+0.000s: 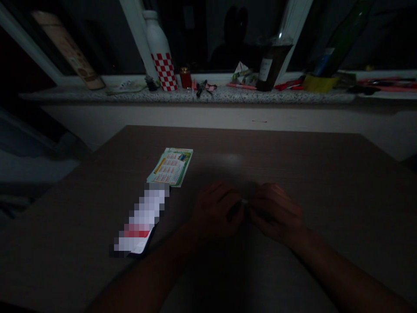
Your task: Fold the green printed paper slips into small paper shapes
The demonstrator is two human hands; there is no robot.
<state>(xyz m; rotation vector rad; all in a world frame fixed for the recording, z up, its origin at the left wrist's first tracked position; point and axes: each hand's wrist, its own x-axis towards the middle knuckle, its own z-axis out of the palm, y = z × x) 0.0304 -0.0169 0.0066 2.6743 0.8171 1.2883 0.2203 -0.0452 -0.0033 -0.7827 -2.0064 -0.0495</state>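
My left hand (pixel 220 209) and my right hand (pixel 276 211) meet low over the wooden table (pixel 309 165), fingertips almost touching. Both are closed in a pinch around a tiny pale thing (pixel 244 201) between them. Most of it is hidden by the fingers, and the dim light keeps me from telling its kind. To the left of my left hand lies a lit phone (pixel 143 221), its screen blurred out in blocks. Beyond the phone, at its top end, is a small stack of printed cards (pixel 171 167) with calendar-like grids.
Along the speckled windowsill (pixel 221 96) stand a red-and-white checkered bottle (pixel 162 56), a tan tumbler (pixel 70 52), a small red jar (pixel 185 78), a dark labelled cup or bag (pixel 272 67) and a green bottle (pixel 347 37). Pens and small clutter lie among them.
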